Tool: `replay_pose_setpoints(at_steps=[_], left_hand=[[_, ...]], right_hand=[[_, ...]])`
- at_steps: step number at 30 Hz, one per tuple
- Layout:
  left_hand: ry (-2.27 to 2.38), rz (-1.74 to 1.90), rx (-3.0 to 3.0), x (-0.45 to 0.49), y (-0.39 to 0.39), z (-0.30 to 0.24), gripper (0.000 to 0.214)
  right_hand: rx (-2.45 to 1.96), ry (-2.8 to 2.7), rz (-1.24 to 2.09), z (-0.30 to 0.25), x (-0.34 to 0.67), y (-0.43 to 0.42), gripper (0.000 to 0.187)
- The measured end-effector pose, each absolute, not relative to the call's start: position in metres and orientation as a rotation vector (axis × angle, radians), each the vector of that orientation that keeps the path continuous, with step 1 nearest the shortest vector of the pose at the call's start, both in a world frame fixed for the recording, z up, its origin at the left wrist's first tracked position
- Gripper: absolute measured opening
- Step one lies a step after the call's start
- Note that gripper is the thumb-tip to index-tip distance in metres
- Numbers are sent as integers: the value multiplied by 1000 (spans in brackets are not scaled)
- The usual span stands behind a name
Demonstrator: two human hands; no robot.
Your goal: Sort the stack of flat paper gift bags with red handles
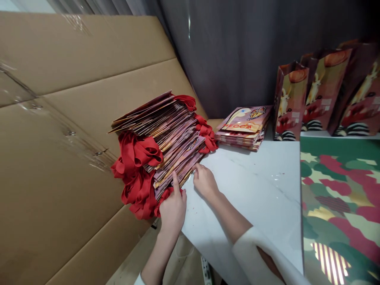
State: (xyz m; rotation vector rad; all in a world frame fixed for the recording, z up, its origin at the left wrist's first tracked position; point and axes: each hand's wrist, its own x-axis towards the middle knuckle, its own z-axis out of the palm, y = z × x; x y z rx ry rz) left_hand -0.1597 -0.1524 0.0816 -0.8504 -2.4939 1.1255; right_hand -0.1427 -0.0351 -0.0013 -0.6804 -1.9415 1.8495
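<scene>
A tall, leaning stack of flat-folded paper gift bags (178, 130) rises at the table's left end. Red ribbon handles (133, 154) bunch out from its left side, with more ribbon (206, 132) on the far right side. At the stack's near, lower edge, my left hand (173, 209) lies with the index finger stretched along the bag edges and the thumb apart; its other fingers are mostly hidden. Beside it, my right hand (205, 182) has its fingers curled in a pinch at the lower right corner of the bottom bags. The exact grip there is partly hidden.
A white marbled table (246, 190) carries a smaller pile of folded bags (243, 124) marked MECCA. Upright printed bags (291, 103) stand at the right, above a patterned green and red surface (341, 198). Large cardboard (59, 158) borders the left; a grey curtain (237, 47) hangs behind.
</scene>
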Motion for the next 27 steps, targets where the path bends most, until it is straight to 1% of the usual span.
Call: replay_pose_setpoints(at_steps=[5,9,14,16,21,27], left_hand=[[-2587,1037,-746,-162,-148,85,70],[-2660,929,-683,-162,-149,85,71],[-2757,550,-662,-162,-153,86,78],[-2774,457,-644,-162,-154,86,80],[-2803,436,-665,-163,-155,84,80],[-2830,572,-761,-160,-149,97,78]], right_hand=[[-682,-1938,1856,0,-143,-36,28],[-682,-1936,1852,-1,-144,-36,28],[-690,-1944,1868,-1,-145,-34,29],[-696,-1952,1871,-1,-145,-34,29],[-684,-1942,1870,-2,-145,-35,29],[-699,-1936,1892,-1,-144,-35,28]])
